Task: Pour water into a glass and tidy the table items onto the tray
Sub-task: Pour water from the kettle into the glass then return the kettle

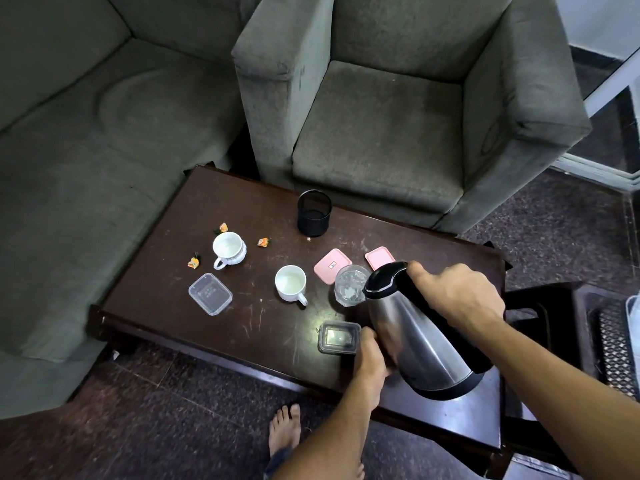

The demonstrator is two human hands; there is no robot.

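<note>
A steel kettle [415, 337] with a black lid and handle is tilted, its spout over a clear glass [349, 284] on the dark wooden table [242, 209]. My right hand [457, 296] grips the kettle's handle from above. My left hand [372, 355] presses against the kettle's lower side. Two white cups [291, 283] [228, 250] stand left of the glass. Two pink lids [331, 265] [378, 257] lie behind the glass. A clear box [210, 293] sits at the left, and another clear box [338, 337] by my left hand. No tray is in view.
A black mesh pen cup [314, 213] stands at the table's far side. Three small orange wrappers [264, 242] [222, 227] [194, 262] lie around the far cup. Grey sofa [86, 150] left, grey armchair [398, 133] behind. A dark side table [554, 306] stands right. My bare foot [284, 427] is below.
</note>
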